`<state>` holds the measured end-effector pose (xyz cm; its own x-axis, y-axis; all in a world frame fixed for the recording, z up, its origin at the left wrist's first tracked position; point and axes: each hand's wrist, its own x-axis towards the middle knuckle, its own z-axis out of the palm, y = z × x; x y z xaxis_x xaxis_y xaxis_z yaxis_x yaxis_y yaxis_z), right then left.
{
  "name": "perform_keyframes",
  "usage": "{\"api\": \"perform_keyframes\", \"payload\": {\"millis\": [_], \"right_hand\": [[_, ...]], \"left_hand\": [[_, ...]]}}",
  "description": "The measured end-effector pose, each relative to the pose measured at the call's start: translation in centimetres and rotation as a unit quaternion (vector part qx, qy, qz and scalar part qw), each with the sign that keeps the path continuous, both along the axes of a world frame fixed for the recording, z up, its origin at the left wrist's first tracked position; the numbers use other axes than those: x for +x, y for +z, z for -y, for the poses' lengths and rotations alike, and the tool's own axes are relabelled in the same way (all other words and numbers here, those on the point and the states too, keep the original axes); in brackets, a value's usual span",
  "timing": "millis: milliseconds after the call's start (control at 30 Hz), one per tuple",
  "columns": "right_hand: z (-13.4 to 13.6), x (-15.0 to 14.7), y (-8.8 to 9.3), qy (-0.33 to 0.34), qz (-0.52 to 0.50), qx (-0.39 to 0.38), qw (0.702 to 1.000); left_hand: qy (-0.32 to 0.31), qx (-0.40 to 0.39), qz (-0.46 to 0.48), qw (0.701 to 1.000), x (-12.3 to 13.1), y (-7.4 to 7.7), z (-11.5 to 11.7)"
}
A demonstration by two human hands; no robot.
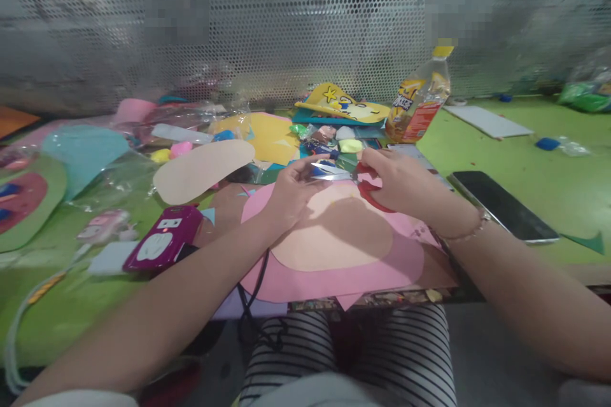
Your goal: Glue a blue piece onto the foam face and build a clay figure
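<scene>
Two hands point(294, 196), one pair of scissors point(337, 175)
Also counted: one black phone point(503, 205), one bottle point(413, 108), one bracelet point(484, 219), two trouser legs point(414, 350).

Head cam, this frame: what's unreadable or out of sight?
Head view, hidden: exact grip of the right hand on the scissors; the hand itself covers part of the handles.
Head view, hidden: whether the left hand pinches anything; its own back blocks the view.
Head view, cut off by left edge: pale green sheet.
Head view, too small and blurred: fine print on the bottle.
</scene>
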<state>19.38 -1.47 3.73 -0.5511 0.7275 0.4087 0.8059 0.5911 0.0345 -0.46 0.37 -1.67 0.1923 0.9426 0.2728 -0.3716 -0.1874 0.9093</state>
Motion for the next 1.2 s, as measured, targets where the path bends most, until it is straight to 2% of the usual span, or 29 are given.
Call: {"api": "perform_keyframes", "payload": {"millis": [400,733,900,1000,1200], "right_hand": [[0.25,-0.30,0.00,-0.023,0.008,0.026,0.999],[0.22,-0.47,-0.21,-0.039,-0.009,-0.028,0.999],[0.30,-0.32,0.01,-0.059,-0.067,-0.033,0.995],[0.17,0.09,0.14,-0.036,-0.073,-0.043,0.996],[-0.31,0.31,-0.19,0.009,-0.022,-0.034,0.999]], "left_hand": [[0.030,-0.023,-0.012,0.999,-0.06,0.04,0.11],[0.002,-0.030,0.019,0.999,0.30,0.42,0.58],[-0.007,-0.027,0.027,0.999,0.49,0.68,0.86],[-0.002,-0.038,0.029,0.999,0.48,0.73,0.76],[0.043,-0.039,0.015,0.998,0.40,0.34,0.37]]}}
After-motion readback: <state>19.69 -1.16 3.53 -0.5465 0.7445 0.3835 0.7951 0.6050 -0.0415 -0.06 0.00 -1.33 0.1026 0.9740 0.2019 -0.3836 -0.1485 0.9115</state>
